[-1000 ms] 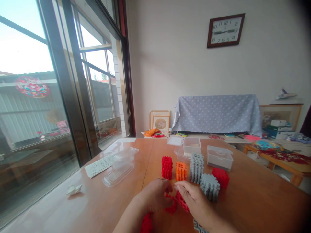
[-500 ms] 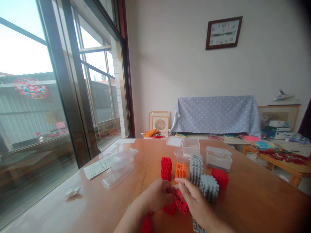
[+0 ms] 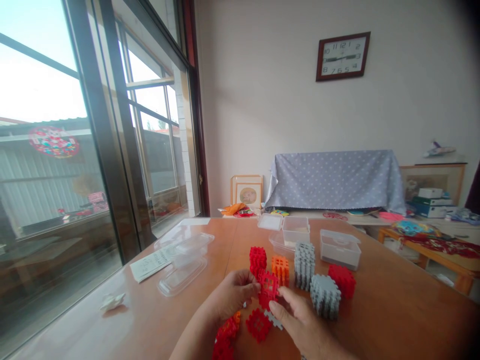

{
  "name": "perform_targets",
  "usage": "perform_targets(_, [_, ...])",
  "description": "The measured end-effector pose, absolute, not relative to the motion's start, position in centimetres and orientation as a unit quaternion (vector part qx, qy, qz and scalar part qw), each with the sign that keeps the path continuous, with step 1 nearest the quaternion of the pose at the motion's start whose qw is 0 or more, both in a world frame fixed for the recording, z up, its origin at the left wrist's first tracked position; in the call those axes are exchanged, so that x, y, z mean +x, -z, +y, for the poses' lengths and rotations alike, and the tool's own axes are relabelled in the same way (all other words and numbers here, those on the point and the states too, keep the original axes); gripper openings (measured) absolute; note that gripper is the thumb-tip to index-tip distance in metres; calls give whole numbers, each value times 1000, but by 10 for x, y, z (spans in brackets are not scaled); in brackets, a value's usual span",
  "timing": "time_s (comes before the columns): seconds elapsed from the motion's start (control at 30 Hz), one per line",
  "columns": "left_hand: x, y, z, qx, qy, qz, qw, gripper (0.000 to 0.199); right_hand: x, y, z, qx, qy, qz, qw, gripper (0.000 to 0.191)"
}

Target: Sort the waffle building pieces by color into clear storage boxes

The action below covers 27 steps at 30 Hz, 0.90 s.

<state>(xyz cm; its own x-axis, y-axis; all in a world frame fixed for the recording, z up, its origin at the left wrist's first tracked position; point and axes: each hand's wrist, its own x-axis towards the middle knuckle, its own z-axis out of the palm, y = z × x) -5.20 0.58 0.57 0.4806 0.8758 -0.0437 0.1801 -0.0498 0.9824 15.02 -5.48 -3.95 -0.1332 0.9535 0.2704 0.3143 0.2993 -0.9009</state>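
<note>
A red notched plastic building tile [image 3: 268, 284] with a lattice of square holes is held up between my hands, above the table. My left hand [image 3: 237, 292] pinches its left edge between thumb and fingers. On the right side, my right hand [image 3: 294, 312] grips its lower edge with thumb and forefinger. Whether it is one tile or several joined cannot be made out. Below lie another red tile [image 3: 258, 325] and a grey tile [image 3: 273, 319], partly under my right hand. More red and orange pieces [image 3: 227, 332] lie by my left forearm, which partly hides them.
Behind my hands stand stacks of red [image 3: 258, 260], orange [image 3: 280, 270] and grey tiles [image 3: 304, 265]. Another grey stack [image 3: 325, 296] and a red stack [image 3: 342, 281] are to the right. Clear plastic boxes [image 3: 340, 249], lids [image 3: 182, 276], a paper sheet [image 3: 152, 262] and crumpled tissue [image 3: 112, 301] lie farther out.
My hands have moved apart and tipped the red tile upright, so its face now shows. The red and grey tiles below have come into clearer view.
</note>
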Motion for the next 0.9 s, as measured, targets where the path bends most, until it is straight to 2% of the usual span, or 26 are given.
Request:
perform_targets(0.17, [-46, -6, 4, 634, -335, 375, 587, 30, 152, 48, -49, -494, -274, -678, 471, 36])
perform_targets(0.33, [-40, -9, -1, 569, -346, 355, 656, 45, 162, 55, -42, -461, -141, -725, 493, 27])
perform_targets(0.4, [-38, -10, -3, 544, -345, 349, 681, 43, 165, 57, -39, -435, -97, -752, 486, 37])
perform_targets(0.5, [-36, -10, -4, 521, -359, 339, 696, 27, 166, 61, -37, -435, -66, -758, 482, 50])
perform_targets(0.6, [-37, -9, -2, 506, -377, 323, 705, 28, 163, 63, -36, -457, -66, -743, 485, 52])
perform_targets(0.73, [-39, -5, 2, 519, -377, 315, 699, 29, 160, 60, -38, -479, -119, -733, 468, 36])
perform_targets(0.9, [-38, 0, 6, 522, -397, 319, 684, 29, 160, 49, -46, -484, -215, -695, 486, 28])
